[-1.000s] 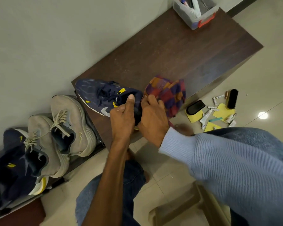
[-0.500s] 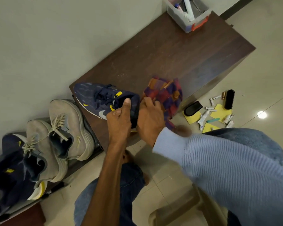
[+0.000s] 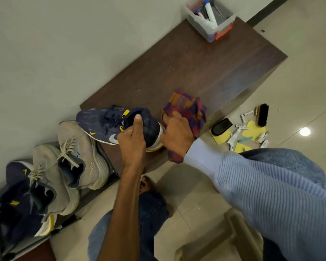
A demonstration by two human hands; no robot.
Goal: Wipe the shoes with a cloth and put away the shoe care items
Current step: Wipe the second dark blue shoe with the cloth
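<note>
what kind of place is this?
Probably a home entryway shoe corner: grey sneakers lined up by the wall, a navy shoe on a wooden cabinet, and a shoe brush among care items on the tiled floor.

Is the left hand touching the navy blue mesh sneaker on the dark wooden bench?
Touching. Head view: the left hand grips the navy blue mesh sneaker at its heel, thumb on the collar.

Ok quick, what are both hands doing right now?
Left hand: holding the blue shoe by its heel.
Right hand: holding the checked cloth.
</note>
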